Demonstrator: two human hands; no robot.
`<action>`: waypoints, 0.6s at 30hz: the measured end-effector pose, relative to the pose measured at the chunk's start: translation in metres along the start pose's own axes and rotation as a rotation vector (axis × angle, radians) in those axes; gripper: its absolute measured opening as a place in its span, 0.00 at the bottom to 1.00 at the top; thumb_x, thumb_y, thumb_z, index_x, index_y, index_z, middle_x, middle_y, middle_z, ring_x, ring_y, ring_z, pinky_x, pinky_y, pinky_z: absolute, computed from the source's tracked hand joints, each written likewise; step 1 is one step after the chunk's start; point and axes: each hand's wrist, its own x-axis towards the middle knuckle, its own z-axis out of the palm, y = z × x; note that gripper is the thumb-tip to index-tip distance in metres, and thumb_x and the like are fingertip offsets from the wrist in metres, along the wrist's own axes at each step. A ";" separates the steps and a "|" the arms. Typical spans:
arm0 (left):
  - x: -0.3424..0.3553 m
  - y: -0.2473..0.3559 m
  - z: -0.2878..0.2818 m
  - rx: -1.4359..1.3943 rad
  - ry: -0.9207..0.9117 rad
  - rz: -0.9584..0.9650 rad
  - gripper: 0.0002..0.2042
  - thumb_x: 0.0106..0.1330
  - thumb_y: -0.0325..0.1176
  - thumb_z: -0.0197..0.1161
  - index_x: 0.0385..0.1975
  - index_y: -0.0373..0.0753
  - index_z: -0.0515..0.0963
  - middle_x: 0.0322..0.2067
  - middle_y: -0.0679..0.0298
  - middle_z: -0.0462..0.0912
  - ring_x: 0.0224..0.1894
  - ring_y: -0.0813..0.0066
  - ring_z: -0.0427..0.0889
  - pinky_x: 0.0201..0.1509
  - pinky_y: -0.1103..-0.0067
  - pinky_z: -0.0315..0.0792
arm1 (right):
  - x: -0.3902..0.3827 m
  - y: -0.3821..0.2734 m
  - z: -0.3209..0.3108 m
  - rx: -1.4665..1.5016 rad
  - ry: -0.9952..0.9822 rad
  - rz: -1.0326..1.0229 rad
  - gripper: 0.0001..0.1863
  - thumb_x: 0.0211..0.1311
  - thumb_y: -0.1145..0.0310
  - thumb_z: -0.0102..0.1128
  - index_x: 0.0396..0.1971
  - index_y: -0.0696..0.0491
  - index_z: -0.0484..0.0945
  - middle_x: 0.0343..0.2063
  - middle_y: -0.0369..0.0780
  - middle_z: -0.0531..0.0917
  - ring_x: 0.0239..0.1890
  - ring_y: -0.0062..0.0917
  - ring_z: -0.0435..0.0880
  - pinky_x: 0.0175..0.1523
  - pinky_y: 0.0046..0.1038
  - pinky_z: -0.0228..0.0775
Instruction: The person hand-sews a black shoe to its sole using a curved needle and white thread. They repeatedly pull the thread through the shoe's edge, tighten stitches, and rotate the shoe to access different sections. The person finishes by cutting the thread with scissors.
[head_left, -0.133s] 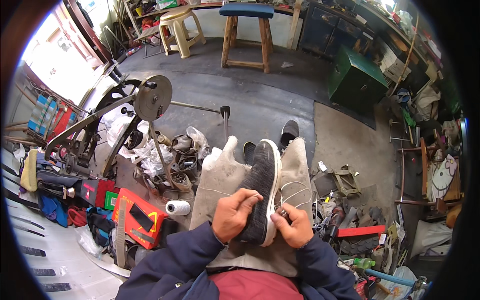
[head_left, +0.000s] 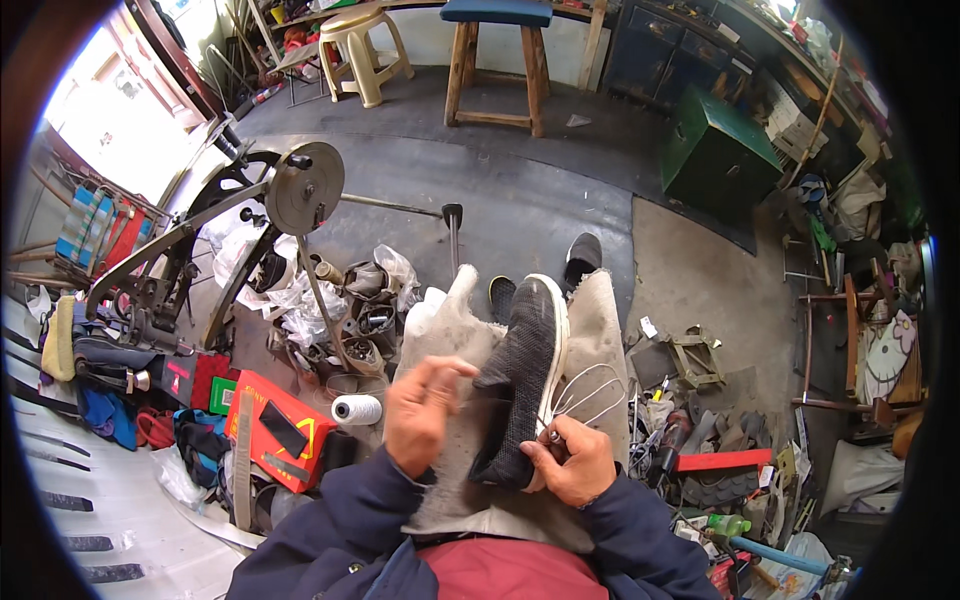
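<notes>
A black knit shoe [head_left: 533, 345] with a white sole lies on the worn beige apron [head_left: 435, 345] over my lap, toe pointing away from me. My right hand [head_left: 578, 462] is closed beside the heel end of the sole, gripping a small metal tool [head_left: 554, 436] that is mostly hidden by the fingers. Loops of pale thread [head_left: 598, 385] stand out from the sole's right edge. To the left of the shoe opening is my left hand [head_left: 418, 415], raised off the upper and smeared by motion, so its grip is unclear.
A white thread spool [head_left: 357, 409] stands left of my lap, near a red box [head_left: 275, 435] carrying a dark phone [head_left: 283, 428]. A hand-cranked machine [head_left: 300, 190] rises at the left. Another dark shoe [head_left: 583, 258] rests beyond my knees; scraps and tools crowd the right.
My left hand has come off the shoe and moved left. The shoe has tilted, showing more of its opening. My right hand has shifted slightly left and down.
</notes>
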 end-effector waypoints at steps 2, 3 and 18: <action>0.008 0.003 -0.023 -0.111 0.144 -0.007 0.12 0.82 0.37 0.53 0.42 0.37 0.81 0.18 0.77 0.65 0.20 0.90 0.59 0.24 0.84 0.55 | -0.002 0.000 0.004 -0.059 0.043 -0.008 0.13 0.57 0.70 0.77 0.24 0.56 0.78 0.13 0.35 0.73 0.14 0.16 0.67 0.21 0.25 0.60; 0.013 0.003 -0.034 -0.253 0.206 -0.003 0.13 0.81 0.39 0.54 0.40 0.37 0.80 0.16 0.76 0.64 0.18 0.89 0.58 0.22 0.84 0.54 | -0.002 0.000 0.005 -0.084 0.038 -0.003 0.13 0.57 0.69 0.76 0.24 0.55 0.77 0.14 0.36 0.75 0.15 0.19 0.71 0.22 0.26 0.62; 0.033 -0.021 -0.152 -0.283 0.533 0.023 0.11 0.80 0.40 0.55 0.39 0.38 0.75 0.13 0.77 0.53 0.12 0.88 0.48 0.14 0.83 0.49 | 0.000 0.010 0.018 -0.159 0.100 -0.107 0.15 0.58 0.69 0.73 0.21 0.53 0.73 0.16 0.40 0.78 0.16 0.34 0.79 0.23 0.33 0.68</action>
